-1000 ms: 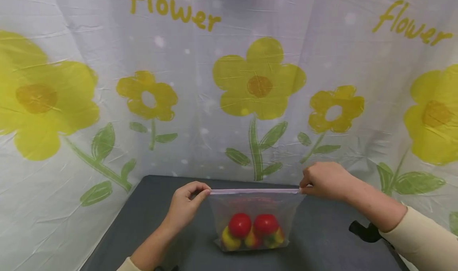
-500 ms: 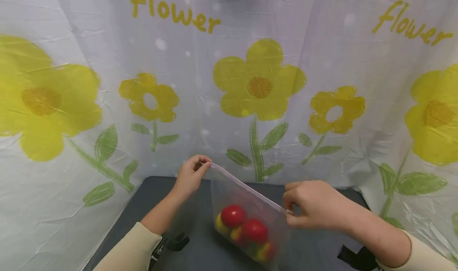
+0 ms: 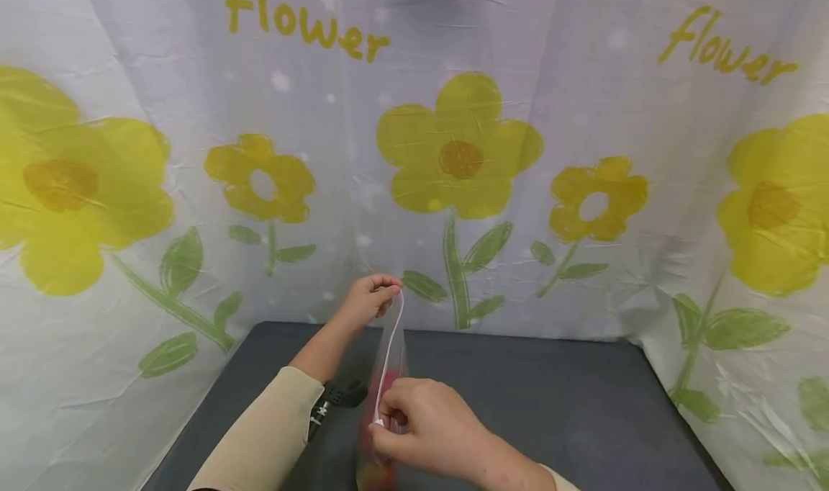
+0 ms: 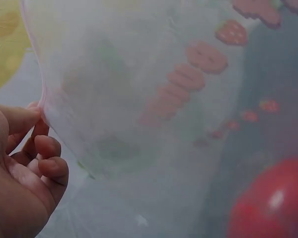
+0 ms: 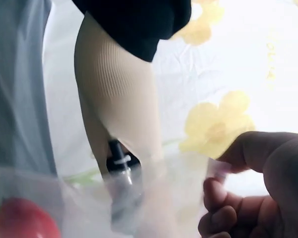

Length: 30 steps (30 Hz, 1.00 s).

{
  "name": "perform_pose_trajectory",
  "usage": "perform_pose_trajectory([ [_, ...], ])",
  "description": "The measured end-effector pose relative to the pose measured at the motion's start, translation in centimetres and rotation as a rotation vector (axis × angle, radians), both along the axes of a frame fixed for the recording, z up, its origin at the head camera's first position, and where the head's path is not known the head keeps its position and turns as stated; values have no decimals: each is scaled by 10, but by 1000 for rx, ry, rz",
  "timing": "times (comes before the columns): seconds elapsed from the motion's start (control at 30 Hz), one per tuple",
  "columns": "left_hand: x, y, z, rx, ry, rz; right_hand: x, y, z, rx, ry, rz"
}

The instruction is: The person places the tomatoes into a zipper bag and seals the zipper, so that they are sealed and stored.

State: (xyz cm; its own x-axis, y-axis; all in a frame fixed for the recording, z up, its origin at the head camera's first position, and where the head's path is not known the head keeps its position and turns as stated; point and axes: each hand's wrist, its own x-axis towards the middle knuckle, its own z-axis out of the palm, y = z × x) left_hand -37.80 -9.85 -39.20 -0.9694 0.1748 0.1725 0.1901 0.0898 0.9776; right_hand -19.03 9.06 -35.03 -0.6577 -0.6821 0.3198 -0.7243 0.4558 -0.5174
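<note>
A translucent zip bag (image 3: 396,347) with a pink top edge hangs almost edge-on to the head view. My left hand (image 3: 364,305) pinches the far corner of that edge. At the near end, my right hand (image 3: 432,428) pinches the other corner, where a small white tab (image 3: 378,422) shows. Red print and strawberry pictures mark the bag's side in the left wrist view. Through the plastic a glossy red round piece (image 4: 273,203) appears, looking like a tomato; the right wrist view shows a red piece (image 5: 25,219) too. The lower contents are mostly hidden behind my right hand.
A dark grey table (image 3: 537,397) lies beneath the bag. Behind it hangs a white curtain (image 3: 350,188) printed with yellow flowers. A black wrist device (image 3: 346,394) is strapped under my left forearm.
From facing the head view squarely, the bag has swung to nearly edge-on. My left hand went up and slightly right, the right hand came nearer and left; both kept their pinch.
</note>
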Motion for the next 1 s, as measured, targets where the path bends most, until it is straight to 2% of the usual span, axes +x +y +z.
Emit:
perform_pose_trajectory([
  [0.17,1,-5,-9,10,6,-2,5,-7,-11,-28,-69,-51],
  [0.23,3,-5,-9,1,9,10,6,0,-12,-42,-138,-62],
  [0.37,7,-2,-10,-58,-2,54,9,25,-15,-68,-287,-132],
  [0.53,13,1,-14,-161,24,94,17,67,-27,-67,-429,-226],
  [0.67,18,2,-17,-191,38,97,23,101,-45,-43,-459,-296],
  [0.8,20,2,-20,-202,41,86,27,132,-65,42,-439,-462],
  [0.9,20,2,-24,-210,47,78,27,153,-84,72,-491,-530],
  [1.0,21,1,-27,-222,59,80,25,164,-110,110,-562,-600],
])
